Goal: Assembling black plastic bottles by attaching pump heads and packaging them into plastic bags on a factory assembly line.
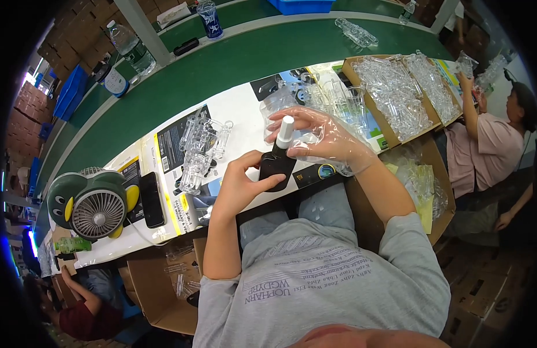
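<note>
Hands meet over the surface (233, 110): the left hand (242, 182) grips a small black bottle (275, 170), while the right hand (320, 136), in a loose clear glove, pinches its white cap (286, 131). That slack glove could likely slip, tipping the bottle toward the clear plastic parts (201, 148) nearby.

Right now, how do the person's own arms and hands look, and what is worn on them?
Both forearms are bare, coming out of short grey sleeves of a T-shirt with printed lettering. The right hand wears a loose, clear plastic glove that crinkles at the wrist. The left hand has no glove. No watch or ring shows.
</note>
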Action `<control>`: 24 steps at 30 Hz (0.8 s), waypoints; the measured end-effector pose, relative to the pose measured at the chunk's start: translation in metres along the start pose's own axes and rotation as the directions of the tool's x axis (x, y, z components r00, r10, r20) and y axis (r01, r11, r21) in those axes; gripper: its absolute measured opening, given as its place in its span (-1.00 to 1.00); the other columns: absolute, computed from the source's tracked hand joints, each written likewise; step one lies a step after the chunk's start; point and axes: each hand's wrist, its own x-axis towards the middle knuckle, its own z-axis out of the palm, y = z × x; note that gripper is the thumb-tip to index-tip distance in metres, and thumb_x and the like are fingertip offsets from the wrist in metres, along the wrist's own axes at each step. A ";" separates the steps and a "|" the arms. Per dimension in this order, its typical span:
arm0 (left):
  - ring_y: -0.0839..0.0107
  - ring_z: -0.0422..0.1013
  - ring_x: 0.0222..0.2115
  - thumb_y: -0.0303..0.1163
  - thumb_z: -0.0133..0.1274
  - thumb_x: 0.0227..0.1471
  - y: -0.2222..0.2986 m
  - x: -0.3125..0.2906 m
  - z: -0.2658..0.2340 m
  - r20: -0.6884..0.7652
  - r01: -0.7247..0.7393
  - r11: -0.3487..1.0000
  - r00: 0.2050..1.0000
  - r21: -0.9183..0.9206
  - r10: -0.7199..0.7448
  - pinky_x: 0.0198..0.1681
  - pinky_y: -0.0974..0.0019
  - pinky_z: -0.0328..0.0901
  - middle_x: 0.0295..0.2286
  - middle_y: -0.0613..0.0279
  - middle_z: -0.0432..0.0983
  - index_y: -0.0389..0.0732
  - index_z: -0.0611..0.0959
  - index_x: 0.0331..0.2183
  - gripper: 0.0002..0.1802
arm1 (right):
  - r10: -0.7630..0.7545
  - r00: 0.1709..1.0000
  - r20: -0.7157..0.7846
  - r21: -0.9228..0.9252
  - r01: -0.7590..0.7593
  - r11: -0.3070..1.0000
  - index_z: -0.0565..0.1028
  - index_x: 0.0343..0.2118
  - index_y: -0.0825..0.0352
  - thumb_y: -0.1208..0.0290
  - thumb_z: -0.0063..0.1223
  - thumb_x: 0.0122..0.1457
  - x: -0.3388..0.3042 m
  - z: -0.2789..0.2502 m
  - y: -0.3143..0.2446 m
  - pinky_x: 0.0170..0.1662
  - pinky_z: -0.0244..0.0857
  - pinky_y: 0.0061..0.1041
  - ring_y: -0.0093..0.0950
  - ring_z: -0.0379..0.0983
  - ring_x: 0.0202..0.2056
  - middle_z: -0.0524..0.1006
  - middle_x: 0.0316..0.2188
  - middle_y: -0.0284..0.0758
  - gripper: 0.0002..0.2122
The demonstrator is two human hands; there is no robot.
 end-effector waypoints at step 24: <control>0.19 0.41 -0.38 -0.51 0.26 -0.40 -0.016 0.010 0.021 -0.544 -0.144 0.837 0.700 0.528 0.463 -0.28 0.24 0.27 -0.41 0.19 0.46 -0.21 0.56 -0.32 -0.57 | -0.435 0.854 -0.285 -0.374 0.319 0.871 0.41 -0.16 0.34 0.60 0.26 -0.12 0.013 0.050 0.006 -0.02 0.34 -0.43 -0.44 0.43 -0.10 0.47 -0.19 -0.28 -0.60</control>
